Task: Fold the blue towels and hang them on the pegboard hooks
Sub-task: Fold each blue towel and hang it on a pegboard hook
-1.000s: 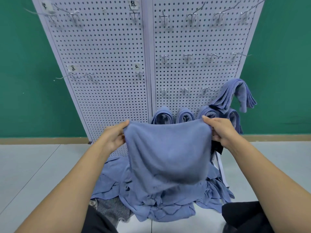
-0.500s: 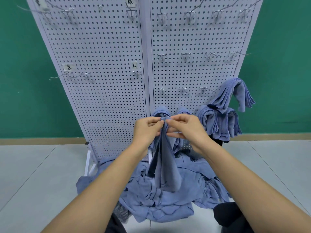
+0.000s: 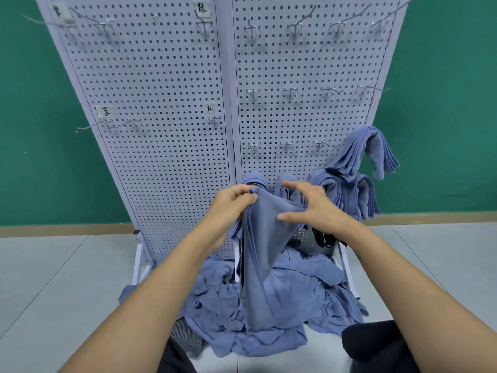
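Observation:
A blue towel (image 3: 265, 254), folded in half, hangs in front of the white pegboard (image 3: 166, 135). My left hand (image 3: 228, 205) pinches its top corners together. My right hand (image 3: 312, 205) is just to the right, fingers spread and relaxed, with the thumb and palm against the towel's upper fold. Several folded blue towels (image 3: 349, 189) hang on the lower right hooks, one higher up (image 3: 373, 149). Two more folded towels (image 3: 254, 180) show behind my hands. A loose heap of blue towels (image 3: 295, 305) lies on the floor below.
Bare metal hooks (image 3: 290, 92) stick out in rows across the right panel, with a few on the left panel (image 3: 121, 123). The pegboard stands on white feet (image 3: 139, 265) on a grey tiled floor. A green wall (image 3: 40, 130) is behind. My dark-clothed knees (image 3: 376, 343) are at the bottom.
The towel went from spread wide between both hands to folded in half with corners joined. My left hand now holds the corners alone, and my right hand has let go and moved right.

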### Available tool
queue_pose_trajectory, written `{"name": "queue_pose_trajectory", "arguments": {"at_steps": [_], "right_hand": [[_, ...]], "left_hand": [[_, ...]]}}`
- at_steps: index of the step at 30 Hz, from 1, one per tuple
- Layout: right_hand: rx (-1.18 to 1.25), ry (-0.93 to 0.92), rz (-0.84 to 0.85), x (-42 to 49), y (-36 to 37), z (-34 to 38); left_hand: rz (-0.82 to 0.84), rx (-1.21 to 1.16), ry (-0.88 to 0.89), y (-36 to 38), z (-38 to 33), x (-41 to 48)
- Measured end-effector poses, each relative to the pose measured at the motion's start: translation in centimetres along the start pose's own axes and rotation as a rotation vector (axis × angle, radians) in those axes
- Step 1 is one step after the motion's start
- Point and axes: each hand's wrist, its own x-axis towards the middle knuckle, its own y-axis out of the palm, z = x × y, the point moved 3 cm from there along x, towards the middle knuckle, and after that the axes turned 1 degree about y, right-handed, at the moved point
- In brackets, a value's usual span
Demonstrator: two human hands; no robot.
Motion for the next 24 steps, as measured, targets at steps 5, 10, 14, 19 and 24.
{"name": "queue_pose_trajectory", "arguments": {"at_steps": [5,10,14,19,24], "right_hand": [[0.142,0.021,-0.037,0.5,0.5,-0.3],[0.133,-0.006,-0.148,0.4,0.2,0.5],[0.101,-0.032,-0.161,-0.1,-0.1,0.7],[0.127,-0.027,-0.173,-0.5,-0.4,0.3],[0.078,-0.008,-0.126,-0.9,-0.8,-0.4]], "left_hand": [[-0.041,0.118,-0.04,-1.8,0.5,0.1],[-0.089,0.228,-0.079,-2.8,0.9,0.1],[-0.082,0.182,-0.15,-2.4,1.3,0.0],[0.001,0.076,-0.1,-1.1,1.2,0.2],[-0.076,0.299,0.037,-0.5,1.5,0.6]]}}
